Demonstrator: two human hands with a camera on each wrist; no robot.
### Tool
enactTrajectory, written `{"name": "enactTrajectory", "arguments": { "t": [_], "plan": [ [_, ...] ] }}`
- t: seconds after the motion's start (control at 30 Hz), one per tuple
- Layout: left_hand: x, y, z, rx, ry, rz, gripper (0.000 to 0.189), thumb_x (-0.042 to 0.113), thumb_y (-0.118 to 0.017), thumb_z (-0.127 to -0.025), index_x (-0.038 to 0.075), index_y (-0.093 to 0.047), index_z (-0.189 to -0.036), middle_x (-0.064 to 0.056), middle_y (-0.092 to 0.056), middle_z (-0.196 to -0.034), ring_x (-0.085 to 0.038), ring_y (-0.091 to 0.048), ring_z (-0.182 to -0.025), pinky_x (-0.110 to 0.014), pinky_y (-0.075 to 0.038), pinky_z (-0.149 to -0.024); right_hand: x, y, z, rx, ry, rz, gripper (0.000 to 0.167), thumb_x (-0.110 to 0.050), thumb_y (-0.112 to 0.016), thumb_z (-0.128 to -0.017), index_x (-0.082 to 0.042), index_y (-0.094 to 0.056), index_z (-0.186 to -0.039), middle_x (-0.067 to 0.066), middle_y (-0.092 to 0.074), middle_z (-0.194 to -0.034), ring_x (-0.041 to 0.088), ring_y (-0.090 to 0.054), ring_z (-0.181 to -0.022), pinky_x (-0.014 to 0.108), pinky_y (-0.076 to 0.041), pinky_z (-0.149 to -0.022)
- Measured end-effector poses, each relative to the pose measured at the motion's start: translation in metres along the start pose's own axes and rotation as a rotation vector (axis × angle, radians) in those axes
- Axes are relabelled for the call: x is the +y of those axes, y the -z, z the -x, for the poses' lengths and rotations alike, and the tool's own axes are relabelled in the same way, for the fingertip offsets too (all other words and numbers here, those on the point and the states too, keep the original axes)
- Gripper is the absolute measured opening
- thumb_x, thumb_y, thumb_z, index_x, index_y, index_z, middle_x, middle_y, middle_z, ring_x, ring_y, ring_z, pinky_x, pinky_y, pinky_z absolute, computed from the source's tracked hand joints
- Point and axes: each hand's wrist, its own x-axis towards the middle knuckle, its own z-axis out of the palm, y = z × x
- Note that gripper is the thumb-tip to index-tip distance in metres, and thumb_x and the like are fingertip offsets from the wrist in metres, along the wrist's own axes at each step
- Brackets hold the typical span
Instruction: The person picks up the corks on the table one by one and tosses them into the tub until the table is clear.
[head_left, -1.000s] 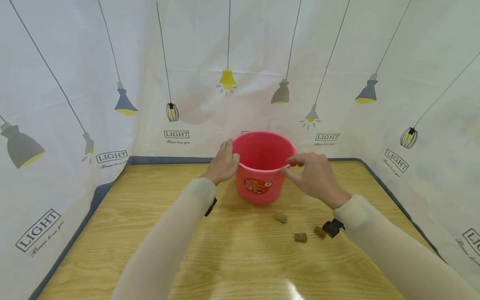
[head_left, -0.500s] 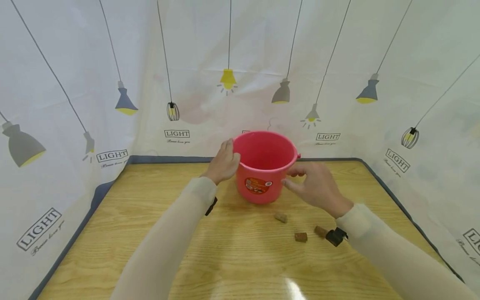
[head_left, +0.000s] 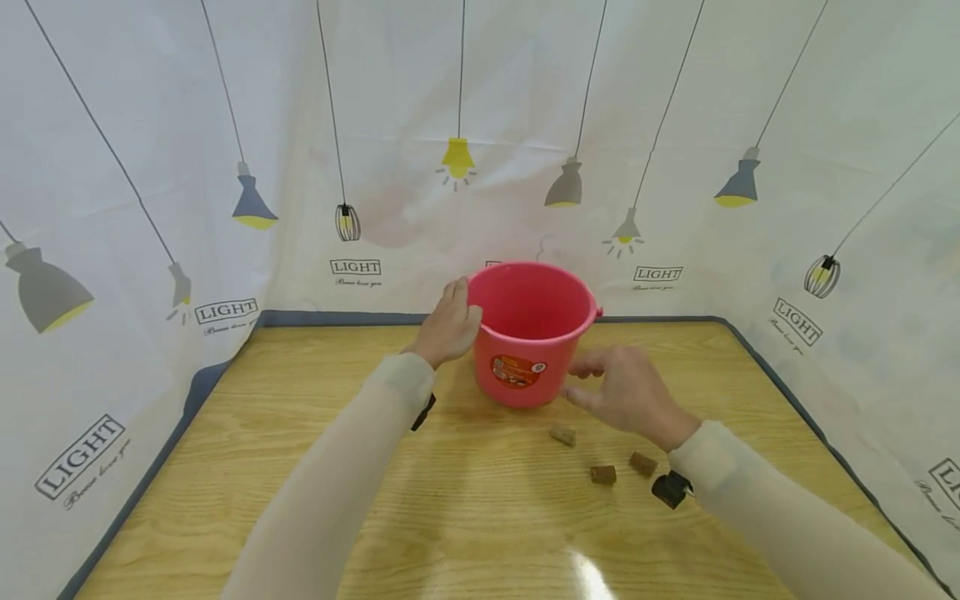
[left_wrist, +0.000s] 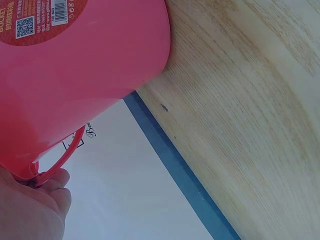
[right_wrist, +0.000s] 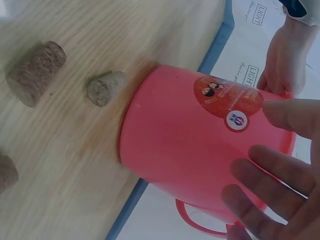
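A pink plastic bucket [head_left: 534, 348] with an orange sticker stands upright on the wooden table. My left hand [head_left: 447, 325] grips its left rim where the handle [left_wrist: 64, 156] joins, fingers curled there in the left wrist view. The thumb lies on the near side. Beside the bucket's lower right wall is my right hand [head_left: 626, 387], fingers apart and loosely bent, nothing held. In the right wrist view, the right fingers [right_wrist: 272, 177] spread in front of the bucket wall; contact cannot be told. Part of the handle hangs behind the bucket.
Three corks lie in front of the bucket: one cork [head_left: 562, 435] near its base, another cork [head_left: 603, 474] closer to me, and a third cork [head_left: 642, 463] to the right. A white curtain [head_left: 390, 167] printed with lamps encloses the table [head_left: 300, 417], with a blue border along its edge.
My right hand has let go of the bucket's right rim and moved down along its right side, uncovering the handle knob there. The left hand and bucket stay put.
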Motion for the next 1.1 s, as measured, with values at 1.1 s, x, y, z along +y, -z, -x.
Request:
{"name": "enactTrajectory", "arguments": {
  "t": [1.1],
  "plan": [
    [-0.002, 0.000, 0.000, -0.010, -0.002, 0.006, 0.066, 0.031, -0.024, -0.108, 0.006, 0.000, -0.165, -0.010, -0.003, -0.172, -0.027, -0.010, -0.157, -0.045, -0.015, -0.125, 0.015, -0.042, 0.012, -0.102, -0.049, 0.085, 0.036, -0.033, -0.088, -0.079, -0.007, -0.081, -0.102, 0.005, -0.077, -0.094, 0.023, -0.068, -0.088, 0.053, -0.048, -0.089]
  ]
}}
